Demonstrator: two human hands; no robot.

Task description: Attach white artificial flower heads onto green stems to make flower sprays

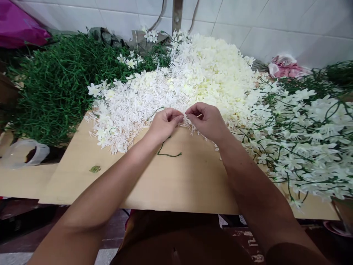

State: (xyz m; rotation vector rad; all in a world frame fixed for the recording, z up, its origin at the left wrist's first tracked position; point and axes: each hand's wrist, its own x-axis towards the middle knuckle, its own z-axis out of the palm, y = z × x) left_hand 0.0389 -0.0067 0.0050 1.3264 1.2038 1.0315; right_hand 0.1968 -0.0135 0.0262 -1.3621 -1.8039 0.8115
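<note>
My left hand (167,123) is closed in a pinch around a green plastic flower stem (168,155), whose branches stick out above and below the fingers. Fingertip to fingertip with it, my right hand (205,119) is also pinched, on a small white flower part at the stem's tip; its exact shape is mostly hidden by the fingers. Just behind both hands lies a heap of thin white stamen pieces (143,97). Cream-white artificial petals (223,70) are piled behind my right hand.
Green stems (60,84) form a big heap at the left. Assembled white flowers (311,151) spread over the right side. A clear plastic ring (41,154) lies at left on the cardboard board (187,184). A tiled wall (261,25) closes off the back.
</note>
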